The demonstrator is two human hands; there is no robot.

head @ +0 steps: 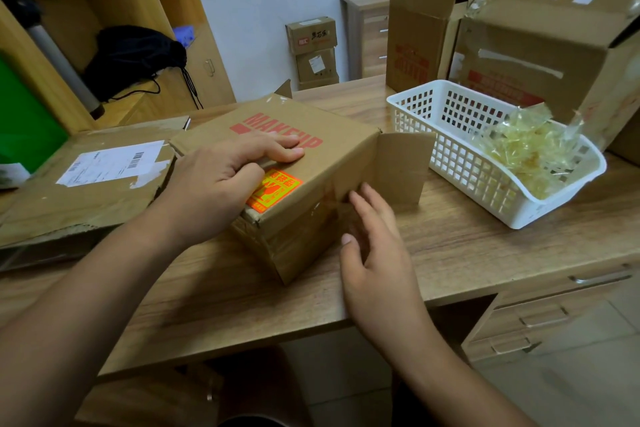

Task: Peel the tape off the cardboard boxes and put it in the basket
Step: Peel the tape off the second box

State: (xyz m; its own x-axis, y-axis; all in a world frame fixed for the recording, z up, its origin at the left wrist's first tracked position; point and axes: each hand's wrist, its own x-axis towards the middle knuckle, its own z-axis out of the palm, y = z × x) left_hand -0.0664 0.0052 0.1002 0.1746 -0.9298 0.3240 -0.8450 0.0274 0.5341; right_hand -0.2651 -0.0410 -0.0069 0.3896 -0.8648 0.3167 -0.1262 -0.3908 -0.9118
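A cardboard box [332, 163] with red "MAKEUP" print and an orange-yellow sticker [273, 189] lies tilted in the middle of the wooden desk [467, 246]. My left hand [228, 180] presses on its top, fingers curled over the flap edge beside the sticker. My right hand [374, 246] rests against the box's near right side with fingers spread, fingertips touching a strip of clear tape there. A side flap [401, 166] stands open. The white plastic basket [450, 156] to the right holds a heap of crumpled clear tape [526, 149].
A flattened box [90, 191] with a shipping label lies at the left. Tall taped boxes [540, 45] stand behind the basket. Wooden shelves with a black bag [135, 59] are at the back left. Desk drawers [554, 315] sit at the lower right.
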